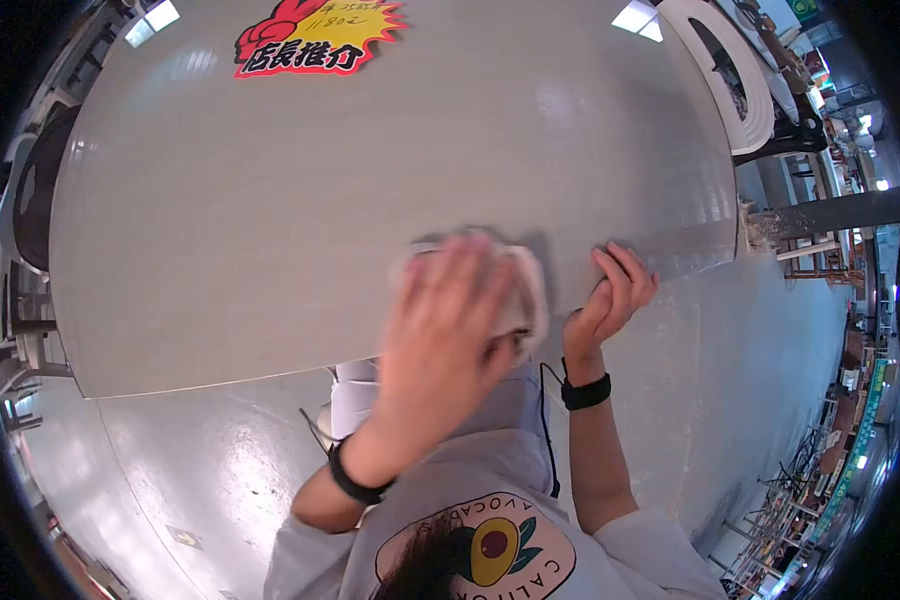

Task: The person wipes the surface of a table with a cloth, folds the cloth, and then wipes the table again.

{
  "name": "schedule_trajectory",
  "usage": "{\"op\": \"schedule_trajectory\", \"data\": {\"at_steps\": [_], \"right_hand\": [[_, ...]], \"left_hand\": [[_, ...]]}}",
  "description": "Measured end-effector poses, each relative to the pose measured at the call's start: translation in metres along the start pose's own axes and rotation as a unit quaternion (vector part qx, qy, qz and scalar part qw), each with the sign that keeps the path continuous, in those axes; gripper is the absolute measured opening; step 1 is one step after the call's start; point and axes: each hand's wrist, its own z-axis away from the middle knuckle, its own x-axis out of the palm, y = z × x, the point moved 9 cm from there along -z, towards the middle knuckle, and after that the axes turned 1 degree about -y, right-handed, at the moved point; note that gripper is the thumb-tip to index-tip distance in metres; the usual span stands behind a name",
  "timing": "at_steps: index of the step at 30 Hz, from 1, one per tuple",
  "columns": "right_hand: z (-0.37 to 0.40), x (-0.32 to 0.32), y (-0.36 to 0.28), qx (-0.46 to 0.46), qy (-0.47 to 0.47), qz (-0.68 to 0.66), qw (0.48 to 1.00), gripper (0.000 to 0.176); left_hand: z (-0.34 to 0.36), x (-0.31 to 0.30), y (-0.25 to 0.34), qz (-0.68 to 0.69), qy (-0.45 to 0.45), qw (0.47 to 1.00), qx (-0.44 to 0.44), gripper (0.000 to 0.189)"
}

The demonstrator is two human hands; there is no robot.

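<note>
Pressed the left hand [448, 325] down flat on a pale cloth [526, 285] — fingers spread and loose, gripping nothing, simply laid palm-down over the fabric and blurred in the shot. Held that cloth against the grey table [270, 200] right at its near edge, towards the right-hand corner, bunched a little under the palm and poking out past the fingertips. Brought the left forearm in from below, bent at the elbow, with a black wristband [355, 485] round the wrist.

Hooked the right hand [610, 300] over the table's near edge just beside the cloth — fingers curled tight on the rim, clamped on the tabletop itself; couldn't make out the thumb. Ran the right forearm almost straight up to it, with a second black band [585, 392] at the wrist.

Wore a light shirt with an avocado print [495, 550], low in view. Spotted a red-and-yellow starburst sign [315, 38] lying at the far edge of the tabletop, well apart from both hands. Caught a white chair [745, 90] beyond the far right corner, a dark chair [35, 190] off the left side, and a glossy pale floor [200, 470] beneath it all.
</note>
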Motion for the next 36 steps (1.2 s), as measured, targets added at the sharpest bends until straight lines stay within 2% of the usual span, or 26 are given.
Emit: {"op": "schedule_trajectory", "data": {"at_steps": [3,6,8,11,12,15,20,25,31,36], "right_hand": [[0.001,0.0,-0.001,-0.002,0.0,0.01,1.0,0.034],[0.0,-0.001,-0.001,-0.005,0.009,0.005,1.0,0.035],[0.001,-0.001,0.0,-0.008,0.018,0.001,1.0,0.035],[0.003,0.0,-0.001,-0.009,0.024,0.001,1.0,0.035],[0.003,0.0,-0.001,-0.008,0.024,0.002,1.0,0.035],[0.002,-0.001,0.0,-0.009,0.027,0.007,1.0,0.035],[0.001,0.0,0.002,-0.009,0.029,0.005,1.0,0.04],[0.0,-0.002,0.0,0.003,0.006,0.007,1.0,0.036],[0.002,0.001,0.0,-0.011,0.013,0.022,1.0,0.032],[-0.001,0.0,-0.002,0.0,0.007,0.003,1.0,0.033]], "left_hand": [[0.041,-0.047,-0.06,-0.126,0.047,0.988,-0.08,0.057],[0.099,-0.103,-0.137,-0.207,0.12,0.948,-0.208,0.05],[0.147,-0.137,-0.197,-0.247,0.168,0.918,-0.26,0.044],[0.185,-0.166,-0.23,-0.296,0.204,0.871,-0.334,0.042],[0.178,-0.16,-0.223,-0.38,0.184,0.842,-0.335,0.042],[0.124,-0.128,-0.183,-0.341,0.181,0.888,-0.251,0.042],[0.016,-0.041,-0.058,-0.181,0.16,0.968,-0.062,0.053],[-0.03,0.032,0.029,-0.027,0.088,0.996,0.017,0.056],[-0.021,0.037,0.037,-0.017,0.067,0.996,0.063,0.058],[0.005,0.006,0.005,-0.051,0.061,0.997,-0.018,0.059]]}}
